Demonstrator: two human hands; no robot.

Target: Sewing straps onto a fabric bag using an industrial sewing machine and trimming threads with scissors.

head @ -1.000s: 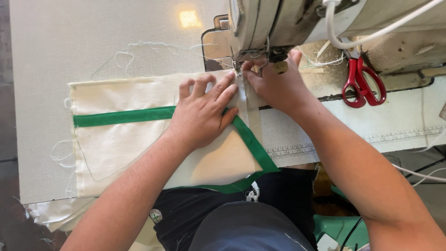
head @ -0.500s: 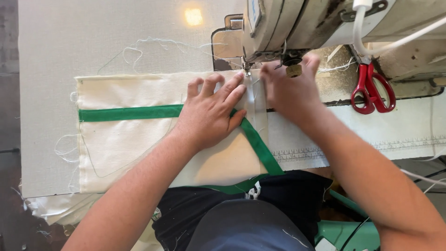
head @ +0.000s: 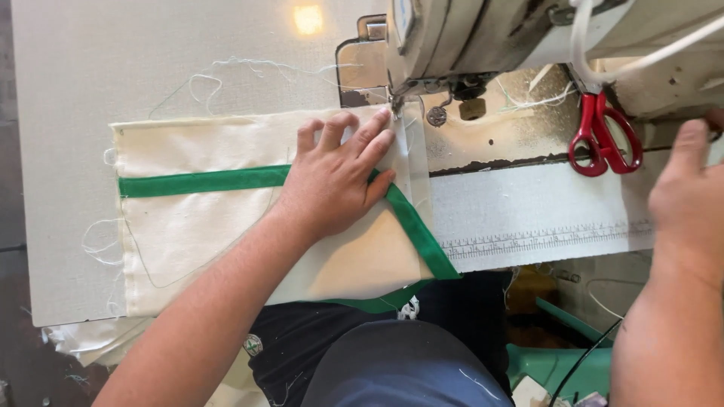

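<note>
Item count, located relative to the sewing machine (head: pixel 483 38): one cream fabric panel (head: pixel 204 226) lay to its left on one bench (head: pixel 113 68); one green binding strip (head: pixel 204 181) crossed that panel; one pair of red-handled scissors (head: pixel 603 136) lay beneath the machine; two hands were present, left (head: pixel 335 185) and right (head: pixel 690 203).

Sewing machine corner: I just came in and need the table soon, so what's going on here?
A person is seated at the sewing machine. The left hand lies flat on a cream cloth with green trim, pressing it near the needle. The right hand is off the cloth, raised at the right side near the red scissors. Loose threads lie on the table.
</note>
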